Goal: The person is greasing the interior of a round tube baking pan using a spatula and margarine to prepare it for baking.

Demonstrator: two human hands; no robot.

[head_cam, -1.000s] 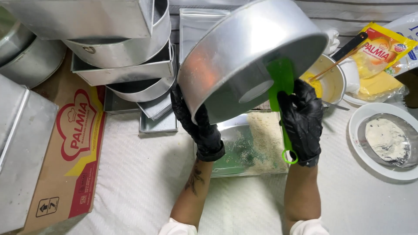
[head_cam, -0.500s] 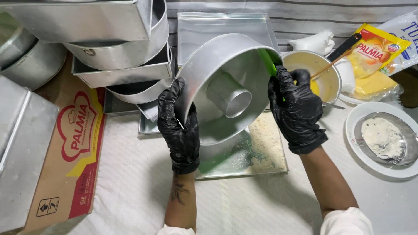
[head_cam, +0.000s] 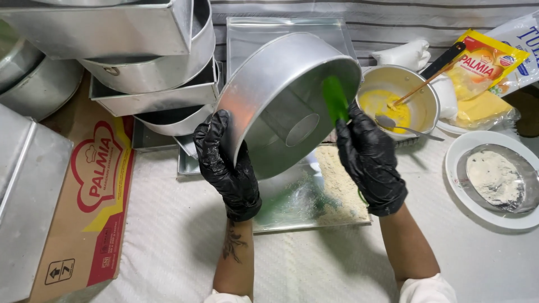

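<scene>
Head view: I see my left hand [head_cam: 227, 163], black-gloved, gripping the outer wall of a round tube pan [head_cam: 286, 101], fingers wrapped over its lower-left rim. The pan is tilted up on edge, its open side facing right and toward me, the central tube visible inside; it hangs above a flat square tray [head_cam: 314, 196] dusted with pale crumbs on the tabletop [head_cam: 168, 247]. My right hand [head_cam: 370, 163], also gloved, is closed around a green brush [head_cam: 335, 100], whose head sits just inside the pan's right rim against the inner wall. Just right of the pan, a small saucepan [head_cam: 401, 98] holds yellow grease with a spoon in it. Further right, a white plate [head_cam: 488, 179] carries a shallow metal dish. A stack of empty metal pans [head_cam: 140, 67] stands upper left, a cardboard box [head_cam: 90, 196] lying beside it.
</scene>
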